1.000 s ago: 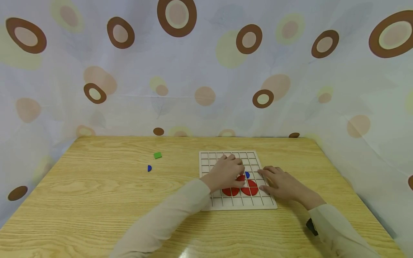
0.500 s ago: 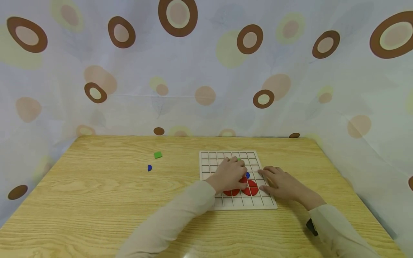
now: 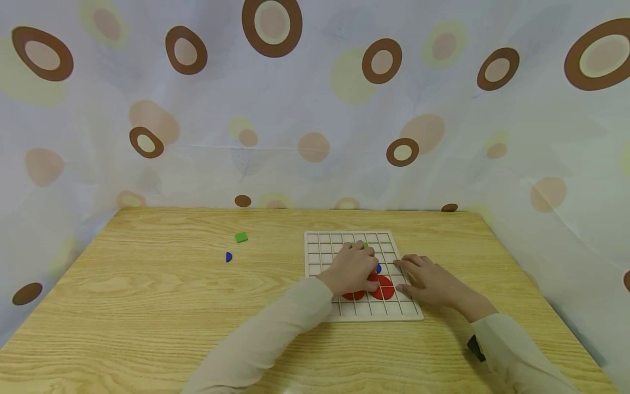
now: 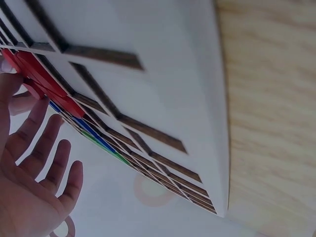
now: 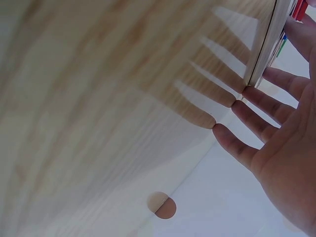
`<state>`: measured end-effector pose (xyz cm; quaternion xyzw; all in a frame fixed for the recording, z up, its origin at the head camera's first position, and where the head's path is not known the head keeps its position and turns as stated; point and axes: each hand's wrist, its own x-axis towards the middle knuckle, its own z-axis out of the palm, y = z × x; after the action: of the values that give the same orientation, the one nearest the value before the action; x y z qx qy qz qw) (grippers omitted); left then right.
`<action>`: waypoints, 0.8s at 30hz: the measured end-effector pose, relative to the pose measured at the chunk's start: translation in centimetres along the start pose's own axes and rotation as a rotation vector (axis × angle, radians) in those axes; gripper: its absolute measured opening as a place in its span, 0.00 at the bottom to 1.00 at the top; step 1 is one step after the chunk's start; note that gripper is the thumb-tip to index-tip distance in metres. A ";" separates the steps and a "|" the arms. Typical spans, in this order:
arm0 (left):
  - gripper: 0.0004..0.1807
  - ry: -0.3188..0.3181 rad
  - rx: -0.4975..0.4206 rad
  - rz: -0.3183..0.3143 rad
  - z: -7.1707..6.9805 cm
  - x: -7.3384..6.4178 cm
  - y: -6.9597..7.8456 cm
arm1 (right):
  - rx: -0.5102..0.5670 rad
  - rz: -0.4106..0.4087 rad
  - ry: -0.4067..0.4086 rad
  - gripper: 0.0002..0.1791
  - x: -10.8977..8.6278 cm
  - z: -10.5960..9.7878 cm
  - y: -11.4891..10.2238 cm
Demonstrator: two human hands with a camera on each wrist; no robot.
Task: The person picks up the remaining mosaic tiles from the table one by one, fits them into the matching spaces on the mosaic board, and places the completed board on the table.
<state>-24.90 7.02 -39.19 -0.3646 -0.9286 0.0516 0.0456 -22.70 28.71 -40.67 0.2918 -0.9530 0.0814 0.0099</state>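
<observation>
The white gridded board (image 3: 315,253) lies on the table under both hands. My left hand (image 3: 350,271) reaches over its middle, and in the left wrist view its thumb and index finger pinch a small red piece (image 4: 33,89) close over the red shapes there. Flat red pieces (image 3: 383,288) form rounded shapes on the lower squares, partly hidden by the hand. A blue piece (image 3: 378,268) and a green piece (image 3: 364,245) show beyond it. My right hand (image 3: 429,280) rests along the board's right edge, fingers spread and fingertips at the edge and the tabletop.
On the wooden table (image 3: 147,306), left of the board, lie a green piece (image 3: 241,237) and a blue half-round piece (image 3: 228,256). A patterned curtain (image 3: 315,109) stands behind the table and along both sides.
My left hand has shifted slightly to the right over the board, uncovering some of the green piece at the back. The right hand has stayed at the board's edge.
</observation>
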 end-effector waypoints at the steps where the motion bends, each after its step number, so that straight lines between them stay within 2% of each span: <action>1: 0.18 0.000 -0.001 -0.001 0.0 0.0 0.0 | 0.000 0.001 0.000 0.29 0.0 0.0 0.0; 9: 0.19 -0.003 -0.015 -0.009 0.0 0.1 0.0 | -0.006 0.004 0.001 0.30 0.0 0.2 0.1; 24: 0.13 0.025 -0.062 -0.001 0.0 -0.2 -0.4 | 0.007 0.003 0.003 0.29 -0.1 0.1 0.0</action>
<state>-25.00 6.60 -39.13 -0.3660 -0.9293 0.0180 0.0461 -22.67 28.76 -40.76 0.2904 -0.9531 0.0849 0.0101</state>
